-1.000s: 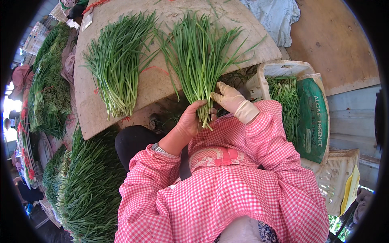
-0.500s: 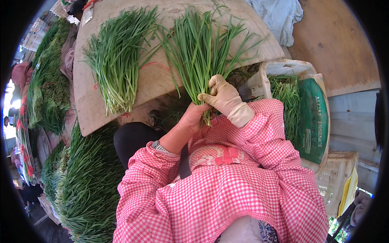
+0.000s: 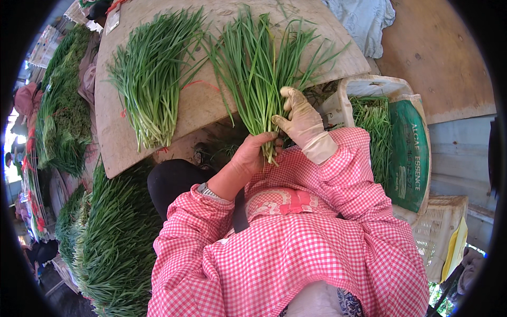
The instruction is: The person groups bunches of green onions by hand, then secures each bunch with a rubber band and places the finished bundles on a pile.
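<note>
My bare left hand (image 3: 254,152) is wrapped round the pale stem ends of a bunch of garlic chives (image 3: 259,79). The green leaves fan out away from me over the edge of the wooden board. My right hand (image 3: 303,117), in a cream-coloured glove, is beside the stems on their right. Its thumb and fingers are apart, with the thumb tip close to the stems; whether it touches them I cannot tell. To the left, a second bunch of chives (image 3: 158,79) lies on the board, its stem ends toward me.
A red tie (image 3: 203,83) lies on the wooden board (image 3: 211,113) between the bunches. At right stands a white crate (image 3: 343,98) with chives and a green sheet. Large heaps of chives (image 3: 119,243) rise at lower left and far left. Pale blue cloth (image 3: 364,26) lies at the back.
My right hand has let go of the stems and moved slightly right, its fingers opening. My left hand keeps its hold on the bunch.
</note>
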`<state>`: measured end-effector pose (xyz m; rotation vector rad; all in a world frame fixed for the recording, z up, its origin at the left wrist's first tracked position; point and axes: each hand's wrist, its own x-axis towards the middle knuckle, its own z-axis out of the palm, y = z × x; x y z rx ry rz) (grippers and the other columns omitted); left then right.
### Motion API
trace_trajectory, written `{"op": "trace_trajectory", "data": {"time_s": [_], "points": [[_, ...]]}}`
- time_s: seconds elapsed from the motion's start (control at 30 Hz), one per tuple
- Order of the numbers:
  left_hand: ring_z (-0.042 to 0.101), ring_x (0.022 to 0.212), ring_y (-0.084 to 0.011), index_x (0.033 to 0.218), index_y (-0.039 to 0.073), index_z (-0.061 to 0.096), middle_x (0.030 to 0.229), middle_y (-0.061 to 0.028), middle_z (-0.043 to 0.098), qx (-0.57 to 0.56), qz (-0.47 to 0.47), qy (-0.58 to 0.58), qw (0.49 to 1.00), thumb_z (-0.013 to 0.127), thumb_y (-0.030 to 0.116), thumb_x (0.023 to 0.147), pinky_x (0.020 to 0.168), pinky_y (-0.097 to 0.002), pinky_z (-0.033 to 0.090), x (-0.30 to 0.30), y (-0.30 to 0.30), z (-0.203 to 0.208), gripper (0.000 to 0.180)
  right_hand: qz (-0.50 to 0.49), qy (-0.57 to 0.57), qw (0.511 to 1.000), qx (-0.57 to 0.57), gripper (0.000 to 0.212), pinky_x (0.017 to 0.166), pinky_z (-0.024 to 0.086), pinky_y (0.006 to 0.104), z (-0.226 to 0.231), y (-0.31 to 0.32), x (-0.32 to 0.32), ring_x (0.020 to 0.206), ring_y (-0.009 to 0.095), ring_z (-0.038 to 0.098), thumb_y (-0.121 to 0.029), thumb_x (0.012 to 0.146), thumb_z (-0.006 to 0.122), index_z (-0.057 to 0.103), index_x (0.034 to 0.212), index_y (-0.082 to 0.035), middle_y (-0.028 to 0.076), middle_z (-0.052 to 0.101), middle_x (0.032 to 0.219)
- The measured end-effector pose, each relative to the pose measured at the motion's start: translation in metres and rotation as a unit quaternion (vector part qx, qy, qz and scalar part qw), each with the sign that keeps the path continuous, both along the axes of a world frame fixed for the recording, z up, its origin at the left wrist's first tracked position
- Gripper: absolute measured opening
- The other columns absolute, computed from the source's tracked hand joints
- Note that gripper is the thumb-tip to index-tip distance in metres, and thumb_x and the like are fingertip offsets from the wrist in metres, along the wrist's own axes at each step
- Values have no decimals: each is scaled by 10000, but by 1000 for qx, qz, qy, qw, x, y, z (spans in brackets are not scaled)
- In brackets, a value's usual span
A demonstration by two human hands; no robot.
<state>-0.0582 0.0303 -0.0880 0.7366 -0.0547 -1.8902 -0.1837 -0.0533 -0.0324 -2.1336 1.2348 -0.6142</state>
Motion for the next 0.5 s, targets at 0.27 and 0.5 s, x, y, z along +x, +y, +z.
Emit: {"op": "trace_trajectory", "data": {"time_s": [0.27,0.5], "points": [[566,650,-172,982,11,525,787,-78,584,-2,-1,-67,998,573,51,785,556,-288,489,-2,-2,1,206,164,106,948,-253,663,728,460,327,-14,-7,7,817,254,550,-66,749,533,297,1360,-171,97,585,949],[562,651,-160,973,48,531,785,-56,579,-6,10,-93,996,574,14,774,549,-276,484,-2,-1,2,206,173,158,941,-245,646,683,465,339,-8,-8,6,775,259,546,-89,739,546,320,1341,-154,96,579,856]]}}
